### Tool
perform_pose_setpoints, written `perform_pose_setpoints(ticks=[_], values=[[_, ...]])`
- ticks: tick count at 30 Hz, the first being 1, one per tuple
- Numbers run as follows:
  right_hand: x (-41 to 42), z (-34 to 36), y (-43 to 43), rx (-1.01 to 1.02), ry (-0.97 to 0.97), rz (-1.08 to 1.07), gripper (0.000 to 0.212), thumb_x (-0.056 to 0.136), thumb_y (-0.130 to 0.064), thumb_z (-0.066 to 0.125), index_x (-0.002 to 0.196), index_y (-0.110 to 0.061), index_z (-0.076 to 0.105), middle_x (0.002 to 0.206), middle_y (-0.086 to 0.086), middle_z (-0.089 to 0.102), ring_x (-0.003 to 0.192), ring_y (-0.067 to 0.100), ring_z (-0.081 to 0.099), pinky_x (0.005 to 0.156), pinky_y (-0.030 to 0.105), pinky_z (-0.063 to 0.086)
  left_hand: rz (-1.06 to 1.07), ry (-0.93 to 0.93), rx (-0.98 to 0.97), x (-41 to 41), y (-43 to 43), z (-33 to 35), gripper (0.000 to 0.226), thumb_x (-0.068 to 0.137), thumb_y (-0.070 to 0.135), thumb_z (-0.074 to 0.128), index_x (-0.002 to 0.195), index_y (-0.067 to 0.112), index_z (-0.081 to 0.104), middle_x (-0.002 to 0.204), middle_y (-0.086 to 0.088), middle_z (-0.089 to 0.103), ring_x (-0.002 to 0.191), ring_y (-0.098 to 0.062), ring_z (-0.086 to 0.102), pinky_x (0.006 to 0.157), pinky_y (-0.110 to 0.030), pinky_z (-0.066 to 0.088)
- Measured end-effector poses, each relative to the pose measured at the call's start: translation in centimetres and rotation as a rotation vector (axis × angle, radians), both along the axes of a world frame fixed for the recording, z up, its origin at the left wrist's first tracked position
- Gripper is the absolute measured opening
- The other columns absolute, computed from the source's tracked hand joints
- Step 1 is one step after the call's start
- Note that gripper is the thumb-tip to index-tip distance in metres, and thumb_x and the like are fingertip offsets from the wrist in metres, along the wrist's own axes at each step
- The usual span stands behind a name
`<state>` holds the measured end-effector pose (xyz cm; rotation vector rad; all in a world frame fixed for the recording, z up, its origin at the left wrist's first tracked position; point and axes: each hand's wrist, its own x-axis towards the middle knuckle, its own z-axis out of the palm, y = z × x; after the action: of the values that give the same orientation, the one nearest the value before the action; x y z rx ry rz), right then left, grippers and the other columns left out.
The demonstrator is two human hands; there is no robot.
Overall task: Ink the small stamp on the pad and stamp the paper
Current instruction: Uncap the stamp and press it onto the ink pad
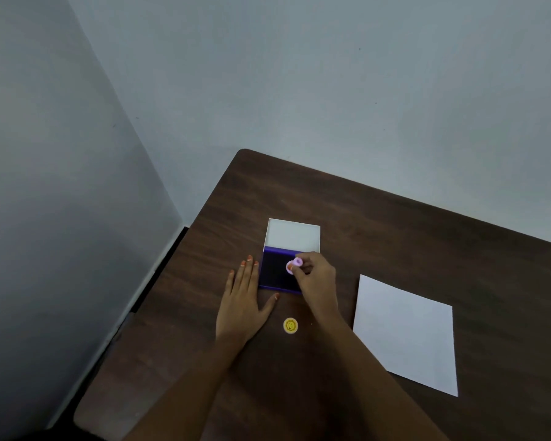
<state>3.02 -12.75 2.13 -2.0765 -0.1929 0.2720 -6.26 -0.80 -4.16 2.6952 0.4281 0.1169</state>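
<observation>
A purple ink pad [275, 272] lies open on the dark wooden table [395, 237], its white lid [292, 235] folded back behind it. My right hand [317, 280] pinches a small pink stamp [293, 265] and holds it over the dark ink surface, at or just above it. My left hand [240, 300] lies flat on the table with fingers spread, touching the pad's left edge. A white sheet of paper [404, 332] lies to the right of the pad, blank as far as I can see.
A small round yellow stamp or cap [290, 325] with a smiley face sits on the table between my forearms. The table's left edge runs close to a grey wall [61, 186], and another wall stands behind the far edge.
</observation>
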Motion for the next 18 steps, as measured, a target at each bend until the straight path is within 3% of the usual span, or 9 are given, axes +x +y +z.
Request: perform_pose_setpoints(ticks=[4, 7, 13, 18], values=[[-0.2, -0.7, 0.8, -0.119, -0.081, 0.132, 0.016, 0.085, -0.011, 0.059, 0.099, -0.004, 0.06, 0.103, 0.017, 0.066, 0.095, 0.021, 0.059, 0.081, 0.026, 0.046, -0.01, -0.018, -0.002, -0.1, 0.0, 0.1, 0.076, 0.087, 0.055, 0.04, 0.142, 0.017, 0.006, 0.153, -0.008, 0.015, 0.138, -0.013, 0.004, 0.112, -0.033, 0.0], [-0.5, -0.8, 1.1, -0.156, -0.112, 0.134, 0.019, 0.085, -0.011, 0.058, 0.101, -0.002, 0.059, 0.106, 0.018, 0.065, 0.099, 0.026, 0.058, 0.086, 0.032, 0.047, -0.009, -0.02, -0.005, 0.0, 0.0, 0.1, 0.076, 0.086, 0.056, 0.04, 0.142, 0.017, 0.006, 0.153, -0.008, 0.015, 0.137, -0.011, 0.002, 0.112, -0.032, 0.0], [-1.2, -0.7, 1.6, -0.192, -0.119, 0.095, 0.025, 0.086, -0.011, 0.057, 0.109, -0.001, 0.056, 0.113, 0.018, 0.063, 0.106, 0.026, 0.056, 0.088, 0.026, 0.042, -0.005, -0.009, -0.023, 0.0, 0.0, 0.2, 0.076, 0.086, 0.055, 0.041, 0.142, 0.017, 0.007, 0.153, -0.008, 0.016, 0.14, -0.016, 0.008, 0.111, -0.033, 0.0], [-1.6, -0.6, 1.6, -0.2, -0.137, 0.093, 0.025, 0.086, -0.009, 0.057, 0.11, -0.001, 0.057, 0.115, 0.019, 0.062, 0.108, 0.026, 0.055, 0.088, 0.026, 0.041, -0.005, 0.005, -0.014, -0.1, 0.0, 0.1, 0.076, 0.087, 0.056, 0.039, 0.142, 0.018, 0.003, 0.154, -0.007, 0.012, 0.137, -0.01, -0.002, 0.111, -0.032, -0.002]])
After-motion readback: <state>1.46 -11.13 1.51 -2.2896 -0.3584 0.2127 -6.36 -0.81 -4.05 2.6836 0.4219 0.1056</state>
